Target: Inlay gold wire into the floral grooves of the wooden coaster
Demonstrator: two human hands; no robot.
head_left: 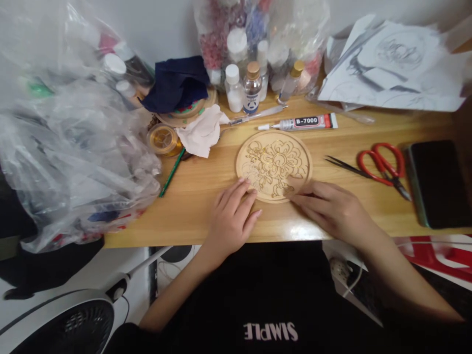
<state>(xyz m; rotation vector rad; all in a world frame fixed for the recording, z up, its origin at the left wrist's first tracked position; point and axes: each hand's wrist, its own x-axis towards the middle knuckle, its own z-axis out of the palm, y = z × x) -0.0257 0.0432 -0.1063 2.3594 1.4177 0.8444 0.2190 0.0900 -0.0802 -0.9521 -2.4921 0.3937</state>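
Round disc (275,164) lies patterned face up, left hand (234,214) near-left, fingers loose; right hand (332,209) near-right, fingers bunched, hold unclear

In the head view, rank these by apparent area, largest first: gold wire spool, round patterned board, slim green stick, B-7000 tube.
1. Round patterned board, clearly largest
2. B-7000 tube and gold wire spool, too close to rank
3. Slim green stick, smallest
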